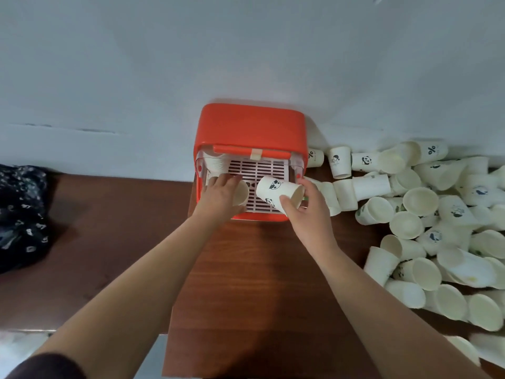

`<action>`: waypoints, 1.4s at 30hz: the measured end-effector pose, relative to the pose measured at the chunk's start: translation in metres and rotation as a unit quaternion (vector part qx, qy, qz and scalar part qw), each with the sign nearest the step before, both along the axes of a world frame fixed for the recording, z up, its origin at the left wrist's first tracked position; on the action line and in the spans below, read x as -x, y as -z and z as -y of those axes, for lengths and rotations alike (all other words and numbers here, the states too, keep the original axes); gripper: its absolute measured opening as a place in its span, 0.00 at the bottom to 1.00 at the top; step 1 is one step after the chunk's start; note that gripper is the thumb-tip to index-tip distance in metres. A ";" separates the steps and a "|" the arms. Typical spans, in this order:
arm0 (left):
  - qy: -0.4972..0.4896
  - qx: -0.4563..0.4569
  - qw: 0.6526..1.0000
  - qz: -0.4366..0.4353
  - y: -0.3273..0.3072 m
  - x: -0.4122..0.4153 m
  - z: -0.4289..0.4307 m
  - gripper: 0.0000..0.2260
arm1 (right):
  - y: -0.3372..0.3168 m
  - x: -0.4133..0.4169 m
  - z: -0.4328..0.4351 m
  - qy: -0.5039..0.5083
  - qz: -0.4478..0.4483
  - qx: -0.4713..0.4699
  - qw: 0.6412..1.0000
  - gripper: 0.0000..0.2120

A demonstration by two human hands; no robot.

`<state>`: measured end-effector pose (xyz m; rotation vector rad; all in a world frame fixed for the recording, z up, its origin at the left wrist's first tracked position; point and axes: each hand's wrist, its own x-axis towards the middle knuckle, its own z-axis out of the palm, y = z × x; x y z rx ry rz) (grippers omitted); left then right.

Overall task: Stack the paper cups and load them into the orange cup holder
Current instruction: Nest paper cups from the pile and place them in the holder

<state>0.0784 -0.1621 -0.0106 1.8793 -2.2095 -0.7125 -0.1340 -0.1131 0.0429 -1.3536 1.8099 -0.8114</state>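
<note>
The orange holder (250, 127) stands on the counter (246, 269) against the wall, its slatted tray (262, 168) facing up. Over the tray the left grip (220, 194) curls round a cup (241, 192), and the right grip (307, 212) holds a panda cup (276, 191) on its side — the two cups just apart. Loose cups (437, 228) lie heaped at the right.

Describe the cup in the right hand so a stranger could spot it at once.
Find the orange holder against the wall. Over its slatted tray, the right hand grips a cup lying sideways, mouth toward the pile. Unlike the piled cups, it is lifted off the table and shows two panda faces.
</note>
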 end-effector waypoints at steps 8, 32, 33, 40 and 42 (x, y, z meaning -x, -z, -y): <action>-0.018 -0.115 0.978 -0.176 0.019 -0.023 -0.008 0.48 | 0.000 -0.021 0.021 -0.051 -0.010 0.003 0.999 0.30; -0.235 -0.026 0.938 -0.253 0.009 -0.011 -0.030 0.19 | 0.022 -0.036 0.039 -0.222 -0.059 -0.078 0.970 0.34; -0.263 0.000 0.930 -0.258 0.004 -0.004 -0.037 0.17 | 0.017 -0.025 0.036 -0.216 -0.053 -0.080 0.972 0.32; -0.099 0.040 0.939 -0.327 -0.012 0.083 -0.069 0.07 | 0.015 0.111 0.019 -0.134 -0.213 -0.022 0.967 0.21; -0.044 -0.013 0.949 -0.313 -0.010 0.120 -0.063 0.08 | 0.021 0.149 0.023 -0.106 -0.252 -0.005 0.962 0.23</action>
